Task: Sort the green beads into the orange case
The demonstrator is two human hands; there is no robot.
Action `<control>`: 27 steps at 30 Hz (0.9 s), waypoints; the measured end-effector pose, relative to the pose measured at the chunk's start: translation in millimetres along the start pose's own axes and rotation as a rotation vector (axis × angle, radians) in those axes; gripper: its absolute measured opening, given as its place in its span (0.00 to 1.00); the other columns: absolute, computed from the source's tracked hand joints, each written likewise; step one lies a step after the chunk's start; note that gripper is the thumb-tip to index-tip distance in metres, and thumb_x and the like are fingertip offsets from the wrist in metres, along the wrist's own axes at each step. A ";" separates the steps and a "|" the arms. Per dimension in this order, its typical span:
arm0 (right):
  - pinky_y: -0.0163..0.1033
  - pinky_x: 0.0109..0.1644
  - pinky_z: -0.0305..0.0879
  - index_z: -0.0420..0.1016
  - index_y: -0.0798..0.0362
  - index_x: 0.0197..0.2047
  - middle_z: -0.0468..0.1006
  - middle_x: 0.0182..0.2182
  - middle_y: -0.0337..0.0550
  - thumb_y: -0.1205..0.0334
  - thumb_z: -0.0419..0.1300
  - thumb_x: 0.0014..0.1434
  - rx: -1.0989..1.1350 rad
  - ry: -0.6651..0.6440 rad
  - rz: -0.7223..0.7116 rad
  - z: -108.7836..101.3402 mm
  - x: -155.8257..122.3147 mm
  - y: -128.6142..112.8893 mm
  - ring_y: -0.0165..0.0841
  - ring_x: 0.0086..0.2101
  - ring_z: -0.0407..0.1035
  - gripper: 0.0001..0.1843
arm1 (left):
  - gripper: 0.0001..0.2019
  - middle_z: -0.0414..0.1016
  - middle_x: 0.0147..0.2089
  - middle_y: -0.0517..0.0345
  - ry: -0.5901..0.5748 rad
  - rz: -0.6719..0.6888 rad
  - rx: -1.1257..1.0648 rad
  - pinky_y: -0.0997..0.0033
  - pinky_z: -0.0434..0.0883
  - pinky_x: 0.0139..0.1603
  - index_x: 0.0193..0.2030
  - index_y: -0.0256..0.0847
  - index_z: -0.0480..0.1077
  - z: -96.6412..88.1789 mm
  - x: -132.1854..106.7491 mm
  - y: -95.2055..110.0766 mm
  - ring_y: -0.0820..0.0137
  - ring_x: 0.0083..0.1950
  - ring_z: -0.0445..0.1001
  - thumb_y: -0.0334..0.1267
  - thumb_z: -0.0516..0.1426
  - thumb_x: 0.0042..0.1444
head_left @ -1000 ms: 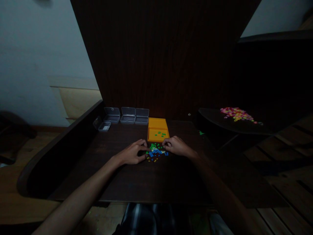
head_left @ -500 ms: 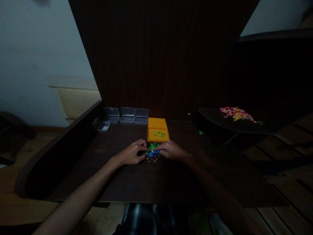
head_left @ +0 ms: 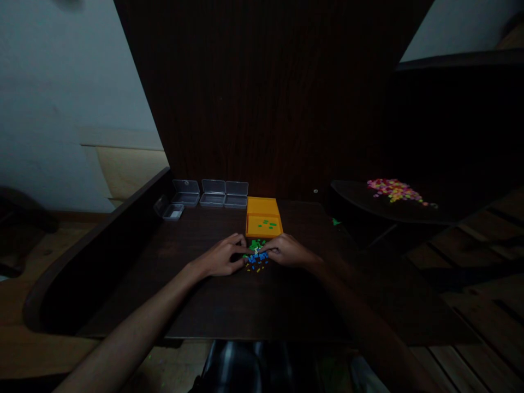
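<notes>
A small heap of tiny coloured pieces (head_left: 256, 256), green, blue, yellow and white, lies on the dark wooden table (head_left: 229, 305). My left hand (head_left: 221, 257) rests at the heap's left edge, fingers curled with thumb and forefinger pinched towards the pieces. My right hand (head_left: 286, 252) lies over the heap's right side, its fingers pressed together at the pieces. What either hand pinches is too small to see. Just behind the heap stands an open orange box (head_left: 263, 218) with a few green pieces inside.
Three clear plastic boxes (head_left: 213, 193) stand in a row at the table's back left, a fourth small one (head_left: 170, 209) beside them. A pile of pink and yellow pieces (head_left: 393, 190) lies on a dark side surface at right. A raised wooden rail (head_left: 102, 245) borders the left.
My right hand has slid left over the heap, covering its right side. My left hand has stayed in place.
</notes>
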State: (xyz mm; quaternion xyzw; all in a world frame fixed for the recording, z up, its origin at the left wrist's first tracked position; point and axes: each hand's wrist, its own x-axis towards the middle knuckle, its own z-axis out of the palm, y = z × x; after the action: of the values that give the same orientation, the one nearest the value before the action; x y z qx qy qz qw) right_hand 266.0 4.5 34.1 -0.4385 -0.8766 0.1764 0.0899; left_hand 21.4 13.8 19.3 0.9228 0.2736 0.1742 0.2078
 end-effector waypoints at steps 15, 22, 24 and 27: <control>0.36 0.48 0.66 0.79 0.46 0.50 0.82 0.44 0.41 0.68 0.51 0.61 -0.053 0.002 0.035 2.3 2.5 -0.6 0.34 0.42 0.76 0.20 | 0.22 0.66 0.47 0.51 0.041 -0.043 0.059 0.60 0.65 0.55 0.63 0.42 0.65 3.4 2.5 -2.8 0.62 0.51 0.64 0.45 0.52 0.64; 0.40 0.51 0.66 0.73 0.46 0.58 0.80 0.48 0.45 0.64 0.49 0.63 -0.164 0.022 0.157 2.5 4.2 2.3 0.38 0.46 0.75 0.23 | 0.21 0.65 0.50 0.49 0.046 -0.027 0.094 0.55 0.62 0.58 0.60 0.42 0.69 7.8 3.0 -1.1 0.60 0.52 0.63 0.48 0.52 0.63; 0.42 0.51 0.67 0.72 0.44 0.59 0.80 0.48 0.45 0.63 0.49 0.63 -0.208 -0.001 0.175 3.1 4.8 1.5 0.39 0.46 0.75 0.24 | 0.20 0.66 0.50 0.49 0.053 -0.027 0.095 0.55 0.62 0.59 0.57 0.42 0.71 7.0 3.2 1.0 0.60 0.53 0.63 0.47 0.53 0.63; 0.43 0.52 0.67 0.75 0.43 0.56 0.80 0.48 0.44 0.63 0.49 0.62 -0.217 -0.021 0.171 2.7 5.1 0.4 0.40 0.46 0.75 0.22 | 0.19 0.68 0.51 0.49 0.056 -0.031 0.090 0.55 0.61 0.60 0.55 0.41 0.72 5.9 3.6 2.8 0.60 0.54 0.64 0.47 0.54 0.62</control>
State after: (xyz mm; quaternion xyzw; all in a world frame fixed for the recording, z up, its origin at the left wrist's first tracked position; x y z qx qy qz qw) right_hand 262.4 8.2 31.5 -0.5169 -0.8509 0.0921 0.0176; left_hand 28.0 12.0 16.3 0.9216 0.3011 0.1845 0.1610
